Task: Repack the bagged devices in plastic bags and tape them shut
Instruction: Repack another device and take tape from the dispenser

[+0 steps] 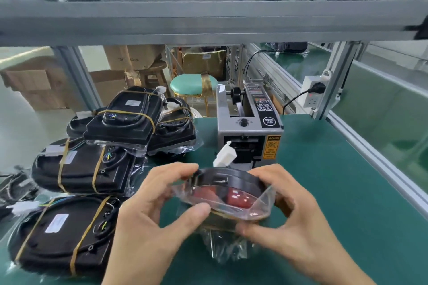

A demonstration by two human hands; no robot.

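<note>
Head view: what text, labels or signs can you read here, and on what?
"CAUTION": yellow warning sticker on the grey tape dispenser machine.
Cardboard box print: partly legible, ends in "cm".
White labels on the black bagged devices: too blurred.
Dispenser's black control panel: too small.

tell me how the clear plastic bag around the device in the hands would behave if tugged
The clear plastic bag looks thin and crinkled, so it is probably floppy and may slip over the smooth black device. Its glossy film likely slides in the left hand and right hand.
</note>
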